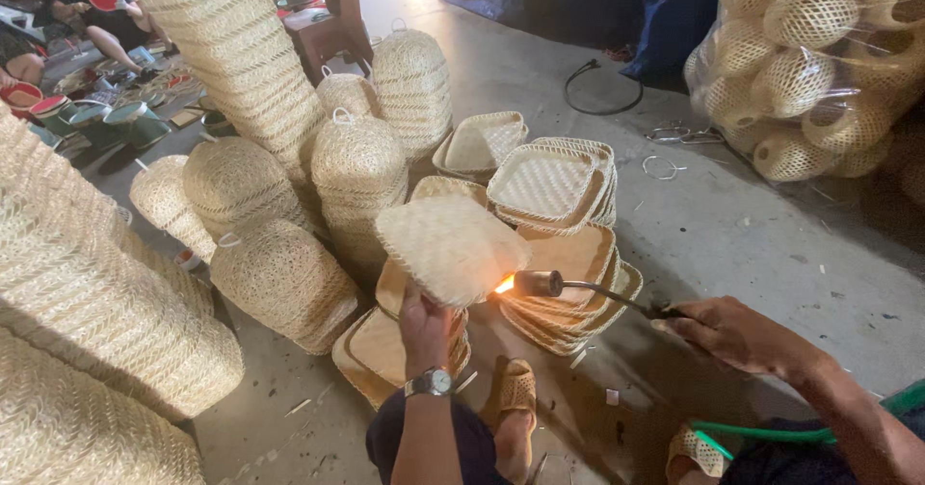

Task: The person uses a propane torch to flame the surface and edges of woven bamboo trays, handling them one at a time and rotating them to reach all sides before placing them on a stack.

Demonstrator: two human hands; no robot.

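The left hand (426,323) holds a square woven tray (451,247) up by its lower edge, its fingers closed narrow around the rim, with the tray's underside facing the camera and tilted. A wristwatch (431,382) sits on that wrist. The right hand (725,332) has its fingers wrapped around the handle of a gas torch (578,290), whose thin metal stem runs leftward from the fingers to a round nozzle. A small orange flame (504,284) burns at the nozzle tip, just touching the lower right edge of the tray, close beside the left fingers. A green hose (771,435) runs below the right forearm.

Just beyond both sets of fingers, stacks of finished woven trays (551,184) rest on the concrete floor (732,235), some darker ones directly under the torch. Left of the left fingers stand domed woven baskets (279,278) and tall stacks of them. Well away to the upper right of the right fingers, a clear bag of round woven balls (809,61) leans. Below the fingers, a foot in a woven sandal (517,389) shows on the floor.
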